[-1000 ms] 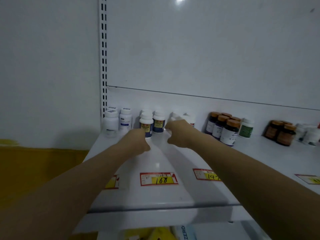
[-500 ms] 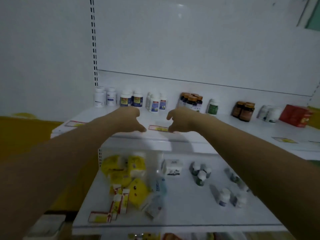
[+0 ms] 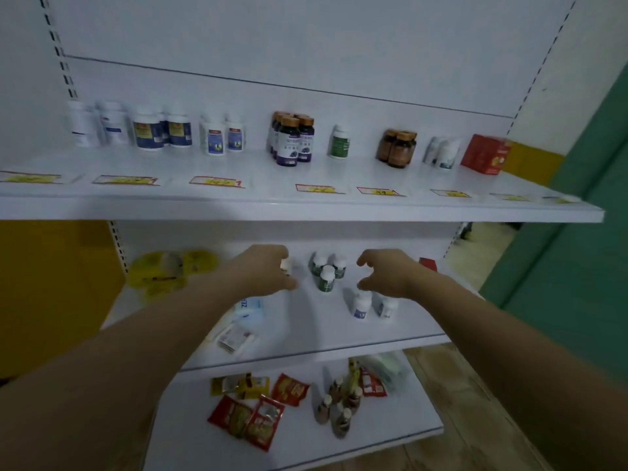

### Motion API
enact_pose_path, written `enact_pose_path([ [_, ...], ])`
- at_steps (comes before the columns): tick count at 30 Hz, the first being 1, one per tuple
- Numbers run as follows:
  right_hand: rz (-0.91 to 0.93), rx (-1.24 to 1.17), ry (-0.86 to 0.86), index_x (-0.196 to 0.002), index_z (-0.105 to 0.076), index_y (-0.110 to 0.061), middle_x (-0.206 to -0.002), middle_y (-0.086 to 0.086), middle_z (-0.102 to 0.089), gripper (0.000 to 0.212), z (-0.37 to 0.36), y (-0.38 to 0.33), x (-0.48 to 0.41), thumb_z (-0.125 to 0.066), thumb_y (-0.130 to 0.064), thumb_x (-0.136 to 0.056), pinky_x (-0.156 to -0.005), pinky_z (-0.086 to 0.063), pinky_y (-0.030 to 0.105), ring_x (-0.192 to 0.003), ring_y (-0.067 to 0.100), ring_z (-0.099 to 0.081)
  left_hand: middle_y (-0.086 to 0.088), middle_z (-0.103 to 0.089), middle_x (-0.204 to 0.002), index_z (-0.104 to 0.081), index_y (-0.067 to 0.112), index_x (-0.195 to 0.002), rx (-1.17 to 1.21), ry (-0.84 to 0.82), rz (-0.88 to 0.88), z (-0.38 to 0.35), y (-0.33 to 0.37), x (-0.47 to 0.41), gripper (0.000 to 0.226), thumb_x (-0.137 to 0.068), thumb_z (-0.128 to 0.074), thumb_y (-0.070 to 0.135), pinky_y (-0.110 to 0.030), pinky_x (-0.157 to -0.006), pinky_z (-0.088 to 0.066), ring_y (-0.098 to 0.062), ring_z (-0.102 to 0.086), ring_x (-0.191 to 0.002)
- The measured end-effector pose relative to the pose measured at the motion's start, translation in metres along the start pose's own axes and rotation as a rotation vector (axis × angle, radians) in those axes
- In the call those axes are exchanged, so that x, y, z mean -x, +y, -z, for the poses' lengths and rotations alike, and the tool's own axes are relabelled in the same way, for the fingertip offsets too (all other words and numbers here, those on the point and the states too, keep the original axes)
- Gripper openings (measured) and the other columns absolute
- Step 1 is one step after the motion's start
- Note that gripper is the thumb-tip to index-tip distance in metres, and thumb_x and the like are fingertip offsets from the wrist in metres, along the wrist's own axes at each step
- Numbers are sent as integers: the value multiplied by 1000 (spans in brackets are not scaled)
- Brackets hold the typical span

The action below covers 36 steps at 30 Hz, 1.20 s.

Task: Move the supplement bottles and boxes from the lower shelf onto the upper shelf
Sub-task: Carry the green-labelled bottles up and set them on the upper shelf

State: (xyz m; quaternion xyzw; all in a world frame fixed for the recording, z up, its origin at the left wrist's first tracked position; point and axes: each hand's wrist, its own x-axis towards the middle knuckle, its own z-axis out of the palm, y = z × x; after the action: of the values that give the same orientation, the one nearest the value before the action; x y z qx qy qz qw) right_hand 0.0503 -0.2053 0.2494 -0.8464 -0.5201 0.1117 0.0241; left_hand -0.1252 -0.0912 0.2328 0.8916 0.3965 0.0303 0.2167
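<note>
On the lower shelf (image 3: 316,331) stand three green-labelled bottles (image 3: 327,277), two white bottles with blue labels (image 3: 362,304) and a red box (image 3: 427,264) at the back right. My left hand (image 3: 265,271) curls its fingers and thumb round a small white box (image 3: 287,266), which it mostly hides. Just above the two white bottles, my right hand (image 3: 384,275) hovers in an open C shape and holds nothing. The upper shelf (image 3: 306,210) carries a row of bottles and a red box (image 3: 486,154).
Yellow packets (image 3: 170,270), a blue pack (image 3: 249,305) and a flat white box (image 3: 234,338) lie on the left of the lower shelf. Red sachets (image 3: 251,414) and small brown bottles (image 3: 339,406) fill the bottom shelf. A green wall (image 3: 577,283) stands at the right.
Both hands dropped from the upper shelf to the lower one. The view pulled back and tilted down. My left hand has reached the white box.
</note>
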Motion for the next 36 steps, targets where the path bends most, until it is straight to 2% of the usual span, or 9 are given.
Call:
enact_pose_path([
  [5,-112,-54,-62,-139,-42,-14,-140,12,-49,55,-35,44,-12,-61,-21,-88,-95,-44,31,-120,27,-53,-6,-33,-152,-34,15,-144,35,-141,27,-52,-2,-36,71,-85,-61,44,-30,-106,-34,-24,-36,-135],
  [10,-105,-47,-98,-139,-43,-12,-141,12,-48,52,-57,81,-42,-58,-24,-91,-101,-39,31,-127,28,-46,-7,-32,-152,-28,12,-147,85,-231,50,-90,5,-81,73,-88,-60,41,-27,-106,-32,-23,-35,-137],
  [16,-50,-89,-130,-140,-41,-12,-140,11,-48,50,-76,133,-119,-55,-22,-93,-100,-40,30,-125,27,-50,-8,-31,-152,-25,12,-147,150,-266,143,-139,23,-150,74,-88,-60,39,-25,-105,-32,-22,-36,-135],
  [18,-13,-102,-144,-140,-40,-13,-141,11,-48,50,-81,150,-151,-55,-23,-93,-100,-40,29,-126,26,-49,-7,-33,-151,-26,13,-147,169,-246,197,-153,27,-174,74,-88,-61,38,-24,-101,-34,-21,-40,-132],
  [21,29,-105,-161,-141,-39,-15,-143,10,-45,53,-93,172,-196,-56,-23,-93,-103,-36,28,-130,26,-45,-8,-28,-154,-21,11,-149,217,-205,273,-172,34,-210,78,-88,-62,37,-24,-107,-29,-21,-32,-138],
  [25,86,-106,-162,-142,-37,-16,-143,11,-44,56,-114,191,-256,-58,-20,-90,-94,-40,26,-127,26,-46,-13,-37,-148,-28,7,-144,247,-118,322,-193,40,-255,71,-87,-63,32,-29,-97,-36,-25,-40,-132],
  [27,111,-112,-181,-145,-32,-18,-144,12,-41,60,-124,194,-285,-58,-20,-91,-90,-41,27,-125,28,-48,-14,-38,-147,-28,7,-144,244,-73,323,-203,39,-276,69,-88,-63,28,-31,-100,-36,-26,-41,-131],
  [30,144,-103,-178,-148,-25,-16,-146,14,-40,65,-140,192,-324,-57,-18,-91,-96,-43,31,-126,30,-47,-14,-37,-149,-26,6,-145,224,-16,305,-214,33,-304,68,-89,-61,22,-30,-103,-34,-27,-40,-133],
  [36,184,-81,-159,-151,-14,-16,-151,14,-31,72,-169,176,-383,-57,-19,-92,-110,-31,35,-137,31,-34,-15,-37,-148,-28,5,-143,173,19,250,-232,10,-352,68,-87,-64,16,-34,-103,-35,-28,-38,-134],
])
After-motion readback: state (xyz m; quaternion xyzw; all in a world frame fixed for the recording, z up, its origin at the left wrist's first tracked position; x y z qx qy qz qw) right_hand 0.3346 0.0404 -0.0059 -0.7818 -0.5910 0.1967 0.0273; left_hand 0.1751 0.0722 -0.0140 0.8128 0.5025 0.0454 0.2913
